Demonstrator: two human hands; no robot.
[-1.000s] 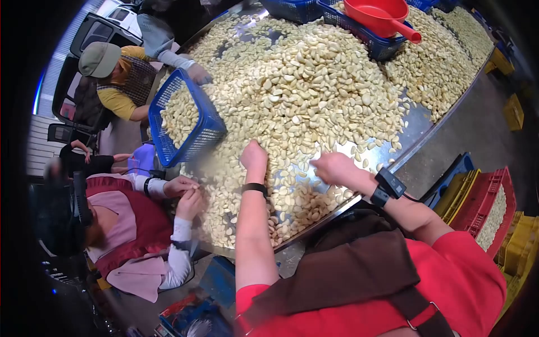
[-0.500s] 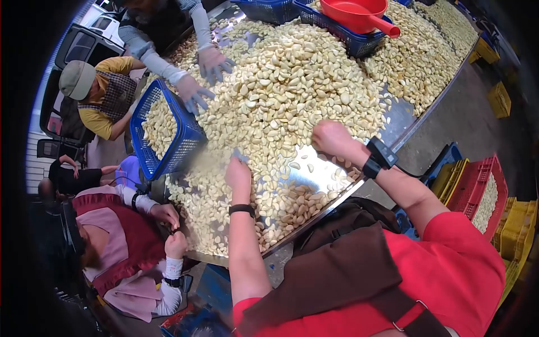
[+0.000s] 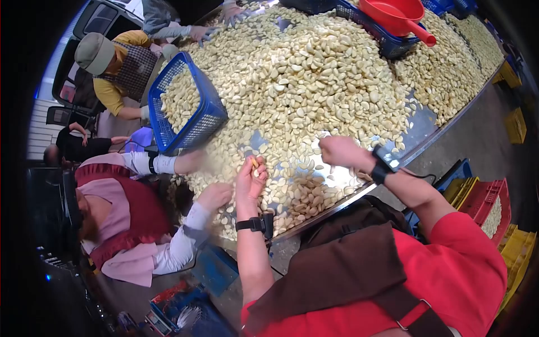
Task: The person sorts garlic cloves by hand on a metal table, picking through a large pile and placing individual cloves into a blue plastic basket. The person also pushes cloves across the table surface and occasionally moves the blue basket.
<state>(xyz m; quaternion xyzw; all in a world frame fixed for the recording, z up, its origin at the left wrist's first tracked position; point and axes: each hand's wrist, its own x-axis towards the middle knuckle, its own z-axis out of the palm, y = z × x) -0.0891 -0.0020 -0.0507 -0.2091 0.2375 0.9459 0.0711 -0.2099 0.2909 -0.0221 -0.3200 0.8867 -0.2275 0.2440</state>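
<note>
My left hand [image 3: 251, 178] is turned palm up over the near part of the metal table, its fingers curled round a small orange-brown piece [image 3: 255, 162]. To the right, my right hand [image 3: 339, 151] is closed in a loose fist just above the shiny bare metal [image 3: 337, 175]; anything inside it is hidden. A large heap of pale, bean-like pieces [image 3: 314, 84] rises beyond both hands. Between my hands and the table edge lies a smaller group of browner pieces [image 3: 306, 197].
A blue basket [image 3: 210, 115] of pale pieces stands at the left. A red scoop [image 3: 396, 17] rests on another blue basket at the back. One co-worker [image 3: 129, 213] reaches in from the left; others stand beyond. Red and yellow crates [image 3: 516, 253] are at the right.
My left hand has rolled palm up, showing the orange-brown piece. The view has shifted. The left co-worker's hands have parted and reached over the table; the far gloved hands have moved away.
</note>
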